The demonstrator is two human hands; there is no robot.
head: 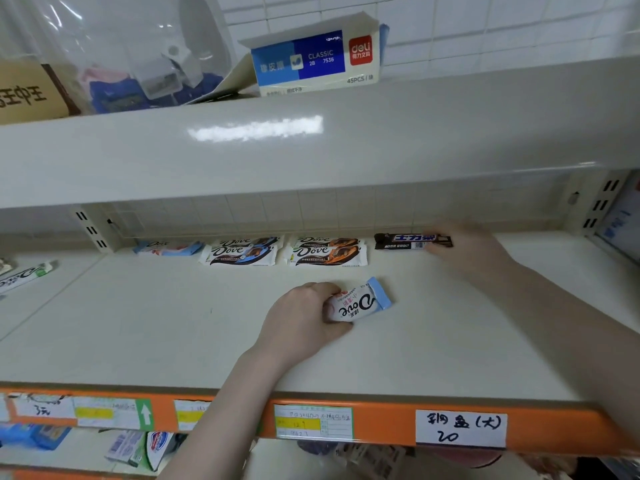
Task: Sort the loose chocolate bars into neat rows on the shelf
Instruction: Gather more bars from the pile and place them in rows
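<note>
My left hand [304, 320] grips a white and light-blue Dove bar [360, 301] in the middle of the cream shelf [156, 323]. Its fingers curl round the bar's left end. At the back right, my blurred right hand [467, 249] touches the right end of a dark Snickers bar [408, 241]; how its fingers lie is unclear. Along the back wall lie a light-blue Dove bar [169, 247], two blue-marked Dove bars [242, 252] and two orange-marked Dove bars [327, 252], set in rows.
A green-ended Dove bar [24, 273] lies on the neighbouring shelf at the left. The upper shelf [311, 140] overhangs closely, carrying a Deli eraser box [311, 60] and a plastic bag. An orange price strip [381, 420] runs along the front edge.
</note>
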